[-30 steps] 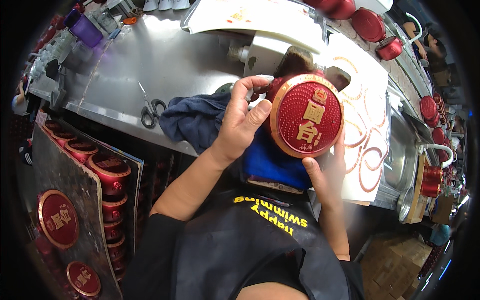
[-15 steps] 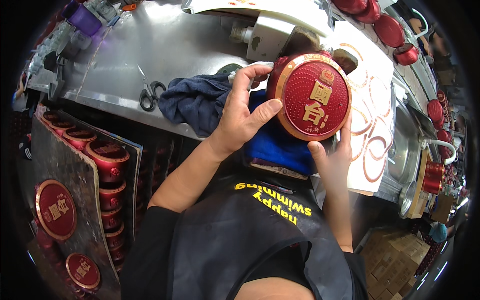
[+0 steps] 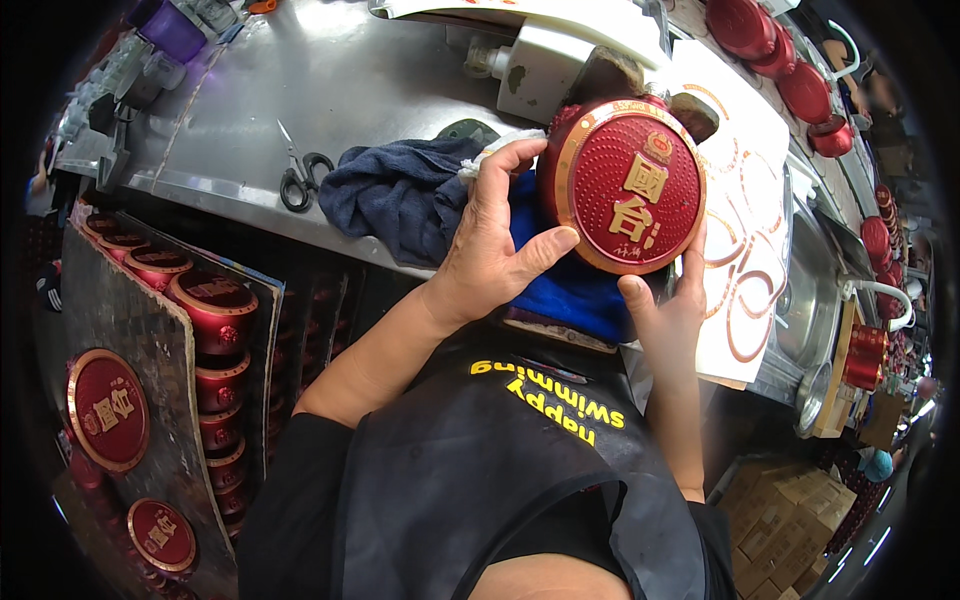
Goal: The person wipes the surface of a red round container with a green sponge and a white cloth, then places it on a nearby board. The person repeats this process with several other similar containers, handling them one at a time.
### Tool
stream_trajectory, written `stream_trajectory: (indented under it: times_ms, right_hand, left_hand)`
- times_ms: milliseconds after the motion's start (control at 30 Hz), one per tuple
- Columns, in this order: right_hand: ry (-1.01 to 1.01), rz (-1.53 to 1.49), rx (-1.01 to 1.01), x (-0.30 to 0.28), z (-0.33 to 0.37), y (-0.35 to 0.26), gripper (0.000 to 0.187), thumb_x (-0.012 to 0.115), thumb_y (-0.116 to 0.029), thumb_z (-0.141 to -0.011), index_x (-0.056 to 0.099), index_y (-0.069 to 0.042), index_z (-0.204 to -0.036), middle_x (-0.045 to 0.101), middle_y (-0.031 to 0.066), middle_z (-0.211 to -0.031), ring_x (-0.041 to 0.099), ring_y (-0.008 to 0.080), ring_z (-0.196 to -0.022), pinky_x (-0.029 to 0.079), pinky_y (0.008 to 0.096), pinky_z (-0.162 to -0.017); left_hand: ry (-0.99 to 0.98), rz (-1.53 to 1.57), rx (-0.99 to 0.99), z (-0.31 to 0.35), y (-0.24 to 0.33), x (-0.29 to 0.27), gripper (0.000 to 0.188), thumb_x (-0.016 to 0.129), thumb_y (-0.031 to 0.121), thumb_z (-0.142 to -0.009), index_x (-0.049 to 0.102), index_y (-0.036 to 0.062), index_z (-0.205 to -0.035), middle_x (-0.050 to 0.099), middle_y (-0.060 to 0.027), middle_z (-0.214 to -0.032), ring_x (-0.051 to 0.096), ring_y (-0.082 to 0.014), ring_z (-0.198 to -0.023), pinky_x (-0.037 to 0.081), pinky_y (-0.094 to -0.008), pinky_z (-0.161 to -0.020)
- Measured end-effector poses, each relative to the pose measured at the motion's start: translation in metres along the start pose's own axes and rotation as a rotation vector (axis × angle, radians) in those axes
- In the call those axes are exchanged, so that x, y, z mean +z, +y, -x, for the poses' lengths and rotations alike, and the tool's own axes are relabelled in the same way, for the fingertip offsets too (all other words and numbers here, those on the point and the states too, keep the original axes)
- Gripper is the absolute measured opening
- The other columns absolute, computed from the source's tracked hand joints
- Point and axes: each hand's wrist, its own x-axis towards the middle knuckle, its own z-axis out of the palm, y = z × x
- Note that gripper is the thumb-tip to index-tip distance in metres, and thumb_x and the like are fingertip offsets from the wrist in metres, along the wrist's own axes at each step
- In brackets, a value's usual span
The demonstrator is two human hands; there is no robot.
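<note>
A round, flat-faced red bottle with a gold rim and raised gold lettering is held upright between my two hands, its dotted face turned up toward me. My left hand grips its left side, the thumb on the lower left rim and the fingers reaching up the side. At the lower right edge, my right hand supports it, thumb in front and fingers partly hidden behind. Below the bottle lies a blue cloth on a support. Dark padded blocks stand just behind the bottle's top.
A crumpled dark blue towel and black-handled scissors lie on the metal table. To the right is a white sheet of gold-red ring strips. Boards with red bottles stand lower left; more bottles line the upper right.
The bottle has risen slightly and its face tilts a little differently. My left thumb has shifted lower on its rim. Bottles in the upper right row have moved rightward and nearer.
</note>
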Motion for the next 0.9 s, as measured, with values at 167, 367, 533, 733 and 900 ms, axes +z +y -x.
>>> stream_trajectory:
  times_ms: [167,367,533,733,900]
  right_hand:
    - [-0.004,0.006,0.002,-0.0004,0.0006,0.0011,0.115,0.082,-0.049,-0.080,0.019,0.011,-0.154,0.037,0.0308,-0.150,0.038,0.0385,-0.142,0.032,0.0450,-0.116]
    - [0.001,-0.010,-0.010,0.0009,-0.0002,0.0027,0.115,0.082,-0.050,-0.080,0.019,0.011,-0.154,0.037,0.0312,-0.151,0.037,0.0392,-0.142,0.032,0.0454,-0.116]
    - [-0.003,-0.014,-0.001,0.0004,0.0007,0.0025,0.115,0.082,-0.050,-0.080,0.018,0.011,-0.154,0.037,0.0311,-0.151,0.037,0.0390,-0.142,0.032,0.0452,-0.116]
    - [-0.003,-0.023,0.008,0.0012,0.0007,0.0026,0.117,0.082,-0.050,-0.080,0.017,0.011,-0.154,0.037,0.0308,-0.151,0.037,0.0386,-0.142,0.032,0.0448,-0.116]
    - [-0.005,-0.008,-0.003,0.0008,0.0005,0.0027,0.117,0.082,-0.050,-0.080,0.016,0.012,-0.154,0.037,0.0308,-0.151,0.036,0.0386,-0.143,0.031,0.0445,-0.117]
  left_hand:
    - [0.016,-0.029,0.009,-0.0003,0.0020,0.0012,0.076,0.078,0.031,-0.088,0.035,-0.0013,-0.143,0.045,-0.0190,-0.139,0.045,-0.0307,-0.129,0.034,-0.0407,-0.113]
    - [0.030,-0.040,0.021,-0.0003,0.0039,0.0022,0.078,0.079,0.032,-0.087,0.035,-0.0014,-0.143,0.046,-0.0191,-0.139,0.045,-0.0307,-0.128,0.034,-0.0409,-0.112]
    - [-0.031,-0.110,0.032,-0.0006,0.0031,-0.0001,0.083,0.075,0.034,-0.091,0.027,-0.0005,-0.149,0.040,-0.0143,-0.144,0.040,-0.0230,-0.131,0.029,-0.0388,-0.114]
    - [-0.045,-0.122,0.048,-0.0001,0.0014,-0.0003,0.087,0.078,0.033,-0.089,0.026,-0.0005,-0.149,0.038,-0.0150,-0.145,0.040,-0.0238,-0.132,0.029,-0.0396,-0.115]
    - [-0.049,-0.141,0.062,0.0005,0.0011,0.0016,0.089,0.078,0.031,-0.088,0.024,-0.0004,-0.150,0.036,-0.0160,-0.146,0.039,-0.0254,-0.134,0.029,-0.0408,-0.116]
